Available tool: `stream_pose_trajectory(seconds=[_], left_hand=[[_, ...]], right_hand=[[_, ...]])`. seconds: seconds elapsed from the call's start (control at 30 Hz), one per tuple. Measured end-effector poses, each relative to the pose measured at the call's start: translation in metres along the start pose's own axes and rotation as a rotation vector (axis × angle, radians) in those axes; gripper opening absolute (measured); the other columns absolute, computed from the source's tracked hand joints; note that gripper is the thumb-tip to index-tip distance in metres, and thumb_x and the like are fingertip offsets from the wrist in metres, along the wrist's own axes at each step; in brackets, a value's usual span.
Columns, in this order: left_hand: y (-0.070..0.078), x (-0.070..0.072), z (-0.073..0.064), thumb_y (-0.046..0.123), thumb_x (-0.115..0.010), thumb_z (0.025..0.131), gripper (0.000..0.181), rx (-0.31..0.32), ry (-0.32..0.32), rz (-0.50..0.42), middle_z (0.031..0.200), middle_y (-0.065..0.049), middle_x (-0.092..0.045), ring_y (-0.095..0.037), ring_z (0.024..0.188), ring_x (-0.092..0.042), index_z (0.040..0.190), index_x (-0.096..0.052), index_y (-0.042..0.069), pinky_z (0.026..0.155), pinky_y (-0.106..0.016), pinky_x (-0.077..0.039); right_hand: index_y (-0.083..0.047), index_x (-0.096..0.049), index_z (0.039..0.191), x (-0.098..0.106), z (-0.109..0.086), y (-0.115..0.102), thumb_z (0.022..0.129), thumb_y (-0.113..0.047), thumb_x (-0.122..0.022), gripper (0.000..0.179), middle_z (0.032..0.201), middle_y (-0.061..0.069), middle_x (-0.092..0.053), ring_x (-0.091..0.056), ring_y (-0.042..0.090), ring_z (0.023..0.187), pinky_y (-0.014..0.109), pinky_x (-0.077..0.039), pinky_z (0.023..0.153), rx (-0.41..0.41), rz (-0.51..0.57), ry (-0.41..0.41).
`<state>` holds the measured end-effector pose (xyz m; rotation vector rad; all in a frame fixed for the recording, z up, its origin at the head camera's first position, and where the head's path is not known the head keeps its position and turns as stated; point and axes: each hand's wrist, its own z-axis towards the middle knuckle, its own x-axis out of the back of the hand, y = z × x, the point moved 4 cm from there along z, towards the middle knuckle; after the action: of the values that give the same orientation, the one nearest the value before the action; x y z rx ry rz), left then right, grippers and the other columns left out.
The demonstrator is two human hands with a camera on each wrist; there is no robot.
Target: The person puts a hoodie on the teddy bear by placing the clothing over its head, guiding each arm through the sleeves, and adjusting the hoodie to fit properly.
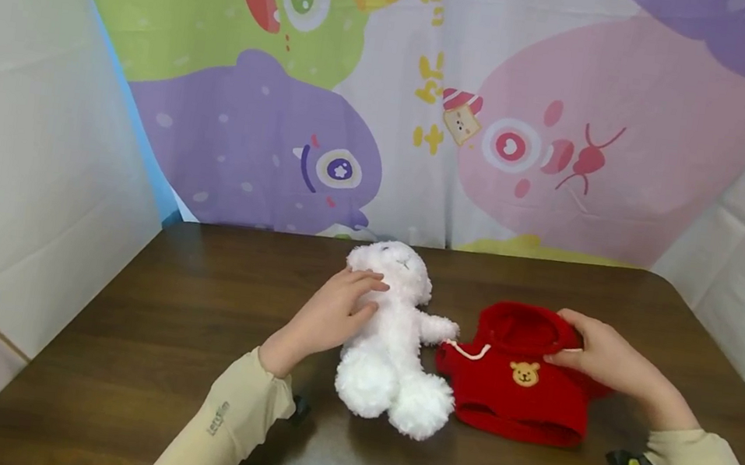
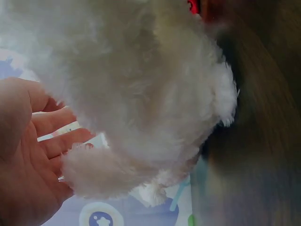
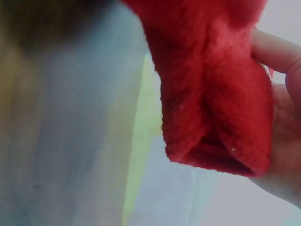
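**Left hand [image 1: 328, 315] laid on a plush toy [image 1: 394, 334], right hand [image 1: 603, 359] grasping a red hoodie [image 1: 488, 395]**

White and fluffy, the plush toy lies mid-surface, head towards the far edge and feet towards the near one. The left hand rests loosely along its side below the head, fingers relaxed rather than clenched; the left wrist view shows palm and fur partly apart.

Just beside it, on the side towards the right edge, the red hoodie has its bear patch [image 1: 525, 374] facing up, its hood towards the far edge and its hem opening towards the near edge. The right hand pinches the cloth beside the hood, thumb in front. Whether the hoodie's full weight rests on the surface [image 1: 214, 306], I cannot tell.

For steady handling, a light, broad touch on the toy's body should serve better than tugging at the fur. The cloth looks soft and likely to fold, so a hold near the hood seam should keep its openings from collapsing. Mind the white drawstring [image 1: 470, 351]: it trails over a sleeve and could snag under a finger.

Beyond the far edge hangs a cartoon backdrop [image 1: 544, 59].
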<state>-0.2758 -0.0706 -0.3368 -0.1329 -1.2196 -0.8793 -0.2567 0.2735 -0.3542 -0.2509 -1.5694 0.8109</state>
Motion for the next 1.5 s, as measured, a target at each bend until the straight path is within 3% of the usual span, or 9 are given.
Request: stream_pose_trajectory(seconds=[0.2, 0.37, 0.47, 0.67, 0.93, 1.1, 1.23, 1.37, 1.5], left_hand=[[0.008, 0.003, 0.002, 0.018, -0.051, 0.090, 0.030, -0.033, -0.086, 0.024, 0.126, -0.009, -0.055, -0.022, 0.124, -0.043, 0.118, -0.057, 0.008, 0.110, -0.045, -0.018], [0.011, 0.007, 0.005, 0.021, -0.052, 0.090, 0.034, -0.014, -0.175, 0.041, 0.128, -0.009, -0.052, -0.024, 0.122, -0.044, 0.122, -0.055, 0.008, 0.105, -0.039, -0.029], [0.012, 0.008, 0.007, 0.023, -0.053, 0.089, 0.036, -0.001, -0.197, 0.043, 0.127, -0.008, -0.053, -0.023, 0.121, -0.045, 0.123, -0.054, 0.008, 0.103, -0.036, -0.032], [0.017, 0.000, 0.009, 0.025, -0.055, 0.088, 0.039, -0.027, -0.220, 0.078, 0.122, -0.007, -0.057, -0.023, 0.118, -0.048, 0.122, -0.054, 0.006, 0.107, -0.037, -0.027], [0.022, -0.008, 0.008, 0.027, -0.054, 0.090, 0.045, 0.027, -0.323, -0.021, 0.129, -0.004, -0.052, -0.017, 0.119, -0.048, 0.129, -0.048, 0.007, 0.100, -0.032, -0.037], [0.022, -0.011, 0.013, 0.033, -0.054, 0.089, 0.055, 0.010, -0.316, -0.012, 0.133, -0.006, -0.049, -0.017, 0.117, -0.050, 0.135, -0.040, 0.005, 0.099, -0.033, -0.039], [0.020, -0.012, 0.018, 0.038, -0.056, 0.087, 0.062, 0.019, -0.291, -0.034, 0.123, -0.006, -0.056, -0.015, 0.101, -0.058, 0.136, -0.038, 0.005, 0.091, -0.031, -0.044], [0.019, -0.013, 0.020, 0.040, -0.057, 0.086, 0.061, 0.061, -0.271, -0.133, 0.113, -0.003, -0.061, -0.010, 0.089, -0.059, 0.134, -0.040, 0.006, 0.084, -0.028, -0.047], [0.017, -0.015, 0.020, 0.038, -0.058, 0.086, 0.055, 0.100, -0.248, -0.267, 0.109, 0.000, -0.062, -0.008, 0.088, -0.059, 0.129, -0.044, 0.008, 0.078, -0.024, -0.048]], right_hand=[[-0.008, -0.054, 0.099, 0.005, 0.000, -0.024, 0.082, -0.005, -0.063, 0.020, 0.082, 0.004, -0.060, -0.059, 0.010, 0.069, 0.027, -0.050, 0.056, 0.077, 0.019, 0.021], [-0.010, -0.056, 0.097, 0.011, 0.002, -0.043, 0.082, -0.001, -0.062, 0.018, 0.083, 0.001, -0.060, -0.061, 0.011, 0.076, 0.023, -0.050, 0.061, 0.140, -0.068, 0.072], [-0.010, -0.056, 0.097, 0.013, 0.004, -0.053, 0.082, -0.001, -0.062, 0.019, 0.084, 0.001, -0.061, -0.062, 0.013, 0.079, 0.023, -0.051, 0.064, 0.156, -0.088, 0.088], [-0.010, -0.055, 0.100, 0.019, 0.004, -0.068, 0.082, -0.002, -0.062, 0.021, 0.089, 0.005, -0.063, -0.063, 0.018, 0.081, 0.031, -0.053, 0.067, 0.164, -0.087, 0.120], [-0.009, -0.057, 0.101, 0.025, 0.010, -0.087, 0.082, -0.004, -0.064, 0.021, 0.090, 0.005, -0.064, -0.063, 0.017, 0.080, 0.025, -0.051, 0.066, 0.221, -0.090, 0.203], [-0.008, -0.058, 0.102, 0.026, 0.015, -0.098, 0.082, -0.007, -0.065, 0.021, 0.092, 0.006, -0.065, -0.063, 0.016, 0.078, 0.021, -0.050, 0.065, 0.267, -0.071, 0.246], [-0.008, -0.059, 0.101, 0.024, 0.019, -0.106, 0.082, -0.008, -0.065, 0.020, 0.092, 0.006, -0.065, -0.062, 0.012, 0.077, 0.020, -0.050, 0.065, 0.293, -0.024, 0.262], [-0.008, -0.060, 0.099, 0.020, 0.024, -0.111, 0.082, -0.008, -0.066, 0.018, 0.090, 0.005, -0.065, -0.059, 0.010, 0.073, 0.023, -0.051, 0.063, 0.313, 0.001, 0.287], [-0.009, -0.061, 0.099, 0.016, 0.029, -0.114, 0.081, -0.010, -0.066, 0.018, 0.089, 0.005, -0.064, -0.057, 0.011, 0.071, 0.023, -0.051, 0.062, 0.342, 0.004, 0.315]])
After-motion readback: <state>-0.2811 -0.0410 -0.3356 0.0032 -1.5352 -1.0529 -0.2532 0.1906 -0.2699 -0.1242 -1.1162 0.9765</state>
